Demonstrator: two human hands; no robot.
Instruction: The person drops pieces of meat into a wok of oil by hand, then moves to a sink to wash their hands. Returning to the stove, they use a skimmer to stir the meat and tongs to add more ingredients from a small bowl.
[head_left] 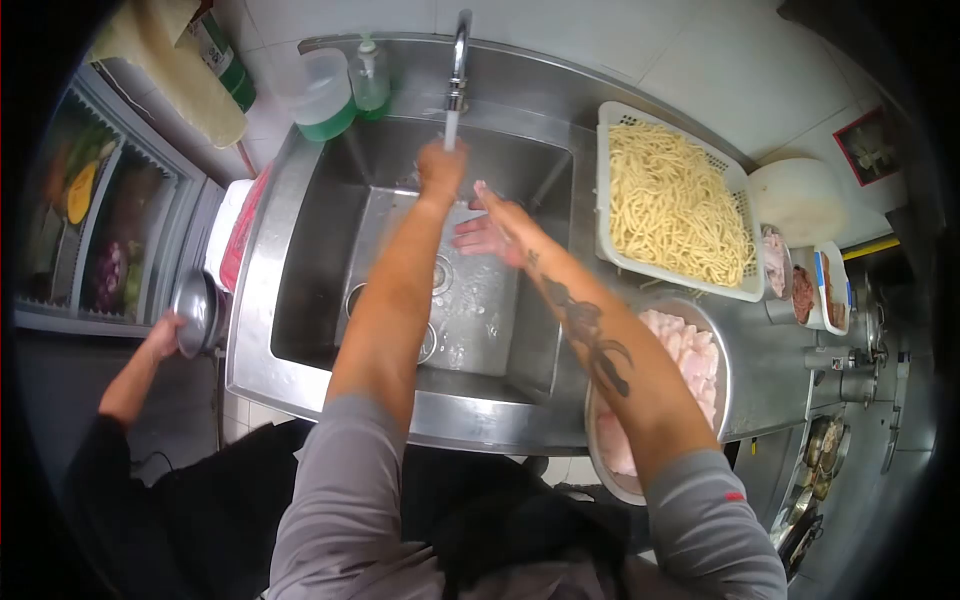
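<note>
Water runs from the tap onto my left hand, which is right under the spout. Its fingers point away from me and are mostly hidden by the back of the hand, so their shape does not show. My right hand is beside it over the steel sink, palm turned inward, fingers spread and holding nothing. Wet metal and drops show on the sink's bottom, with round drain fittings partly behind my left forearm.
Right of the sink stand a white basket of noodles and a steel bowl of pale raw meat. Soap bottles stand at the back left. At left, another person's hand holds a metal bowl.
</note>
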